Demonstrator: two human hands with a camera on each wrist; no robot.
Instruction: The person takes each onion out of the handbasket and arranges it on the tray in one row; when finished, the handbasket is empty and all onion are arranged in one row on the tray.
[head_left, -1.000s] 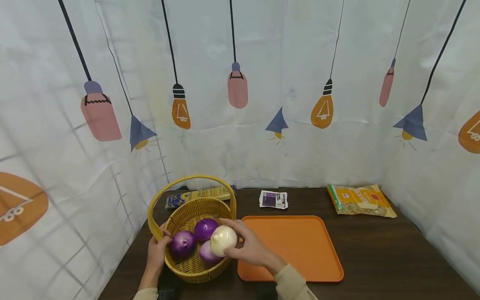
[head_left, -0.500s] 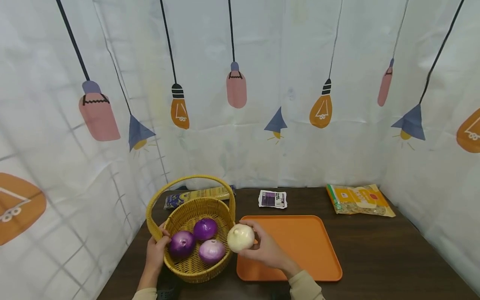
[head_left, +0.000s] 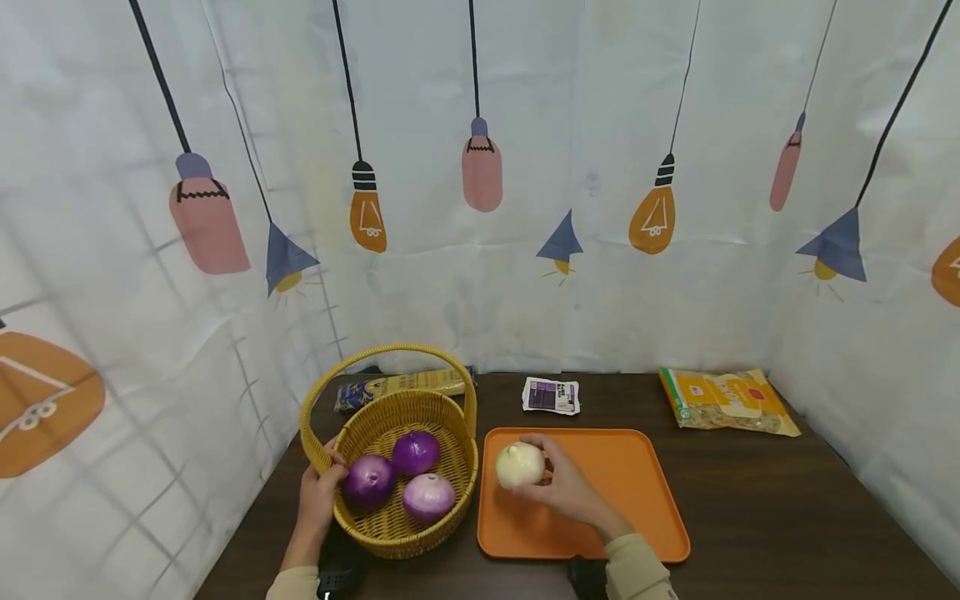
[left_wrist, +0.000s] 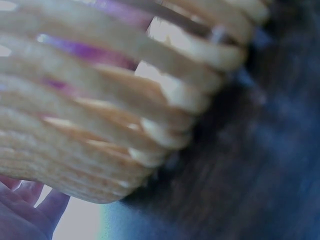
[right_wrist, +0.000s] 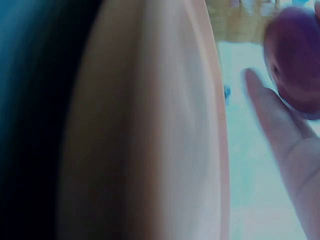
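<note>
In the head view my right hand (head_left: 562, 487) holds a pale onion (head_left: 520, 465) between thumb and fingers, over the left part of the orange tray (head_left: 600, 537). The right wrist view shows that onion (right_wrist: 295, 62) from another side, dark reddish-purple, with the thumb alongside. My left hand (head_left: 320, 492) grips the rim of the yellow woven basket (head_left: 405, 546) at the foot of its handle. Inside lie a dark purple onion (head_left: 369, 482), another purple onion (head_left: 416, 452) and a lighter purple one (head_left: 429, 497). Up close, the left wrist view shows the basket's weave (left_wrist: 100, 100) above part of my left hand (left_wrist: 30, 210).
Behind the basket lies a long yellow and blue packet (head_left: 405, 384). A small white and purple packet (head_left: 551, 396) is behind the tray, and a yellow bag (head_left: 727, 400) lies at the back right. Printed white curtains (head_left: 465, 317) enclose the dark table (head_left: 787, 508).
My right hand has carried the pale onion rightward from over the basket to over the tray, uncovering the lighter purple onion. My left hand keeps its grip on the basket.
</note>
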